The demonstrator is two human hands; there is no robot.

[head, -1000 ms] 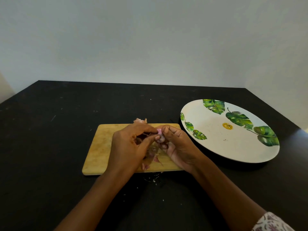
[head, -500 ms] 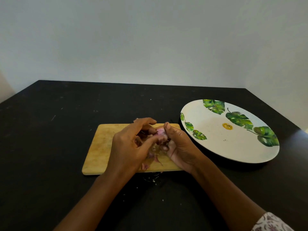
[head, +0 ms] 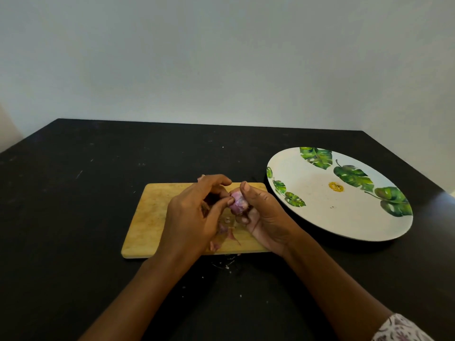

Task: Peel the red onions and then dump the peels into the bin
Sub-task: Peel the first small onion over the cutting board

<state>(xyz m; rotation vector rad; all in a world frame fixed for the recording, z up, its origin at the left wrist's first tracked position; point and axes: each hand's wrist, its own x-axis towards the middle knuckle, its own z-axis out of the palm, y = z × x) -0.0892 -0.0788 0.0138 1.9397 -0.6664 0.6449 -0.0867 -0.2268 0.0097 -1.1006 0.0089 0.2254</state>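
Right grip (head: 266,217) clamps the red onion (head: 238,202), long axis slanting toward the cutting board's (head: 152,217) far edge. Left grip (head: 194,215) pinches its side; underside hidden.

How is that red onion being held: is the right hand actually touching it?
Touching. The head view shows the right hand curled round the red onion, with the thumb pressed over its top, the fingers beneath, and no gap between them.

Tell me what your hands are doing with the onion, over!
Right hand holds the onion above the board. Left hand pinches its skin. Peels lie on the board. Nothing in the way, over.
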